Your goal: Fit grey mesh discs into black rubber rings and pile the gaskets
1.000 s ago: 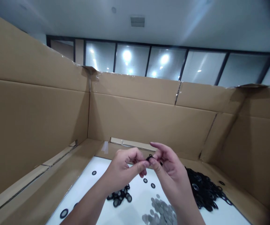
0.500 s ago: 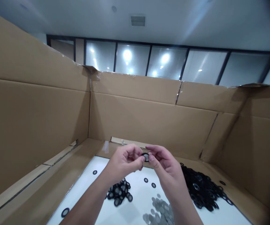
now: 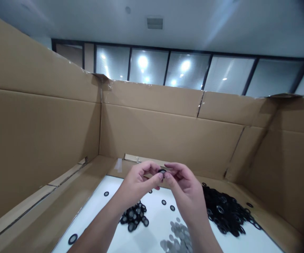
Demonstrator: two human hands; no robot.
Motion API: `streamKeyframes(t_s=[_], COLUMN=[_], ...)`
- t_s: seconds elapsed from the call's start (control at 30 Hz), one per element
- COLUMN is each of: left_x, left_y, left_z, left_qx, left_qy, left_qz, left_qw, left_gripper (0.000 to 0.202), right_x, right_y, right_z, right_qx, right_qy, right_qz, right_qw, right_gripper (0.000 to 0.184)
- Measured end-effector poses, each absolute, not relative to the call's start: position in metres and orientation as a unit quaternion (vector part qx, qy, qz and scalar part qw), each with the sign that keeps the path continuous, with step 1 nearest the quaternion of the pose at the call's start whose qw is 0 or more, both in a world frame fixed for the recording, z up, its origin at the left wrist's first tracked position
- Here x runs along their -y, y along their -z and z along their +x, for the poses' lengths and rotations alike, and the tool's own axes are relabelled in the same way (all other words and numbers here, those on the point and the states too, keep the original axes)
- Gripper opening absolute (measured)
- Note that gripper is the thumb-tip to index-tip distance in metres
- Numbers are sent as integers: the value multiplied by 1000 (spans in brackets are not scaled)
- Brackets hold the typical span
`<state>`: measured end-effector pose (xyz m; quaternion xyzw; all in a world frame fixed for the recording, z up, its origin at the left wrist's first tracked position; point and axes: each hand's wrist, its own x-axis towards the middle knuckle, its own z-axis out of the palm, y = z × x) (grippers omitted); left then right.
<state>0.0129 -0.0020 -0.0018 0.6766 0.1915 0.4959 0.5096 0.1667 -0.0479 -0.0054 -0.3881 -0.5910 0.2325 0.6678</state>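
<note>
Here we go, both hands up over the white surface (image 3: 154,219): the left hand (image 3: 141,181) and the right hand (image 3: 183,189) meet in the middle, and the fingers (image 3: 157,176) of each pinch narrowly on a small black rubber ring (image 3: 162,171) from opposite sides! The ring sits just above the surface, near the far cardboard wall (image 3: 167,137), seen nearly edge-on, its flat width running left to right. Below, a small cluster of black rings (image 3: 134,216) lies left, a big heap of black rings (image 3: 227,211) right, and grey metal discs (image 3: 178,235) sit nearest the camera.
</note>
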Motion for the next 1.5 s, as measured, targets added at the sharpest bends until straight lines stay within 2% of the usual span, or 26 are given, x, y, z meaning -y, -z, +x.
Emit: streamKeyframes(t_s=[0.17,0.7,0.8,0.97,1.03,1.1,1.3,1.4,1.5], left_x=[3,1,2,5,5,3,3,5,6], left_y=[-2,-2,-3,-2,-1,1,-3,-7,-8], left_z=[11,7,6,6,6,6,3,2,1], left_qx=[-195,-172,-175,-209,-213,-213,-169,-163,-153], left_qy=[-496,-480,-486,-484,-478,-470,-463,-462,-445], left_qz=[659,691,711,730,733,728,703,692,691], left_qw=[531,512,477,435,435,451,512,530,549], left_gripper=[26,21,23,27,26,22,20,21,25], right_x=[43,41,40,40,41,42,40,40,42], right_y=[7,12,13,14,14,14,17,16,16], right_z=[169,167,167,164,163,163,166,167,168], right_qx=[603,588,598,645,650,646,617,631,695], right_qy=[-286,-302,-253,-68,-28,-43,-235,-208,-148], right_qz=[-343,-333,-359,-411,-413,-410,-356,-359,-358], right_qw=[661,672,671,641,638,642,661,655,606], right_gripper=[28,25,25,20,19,20,24,22,23])
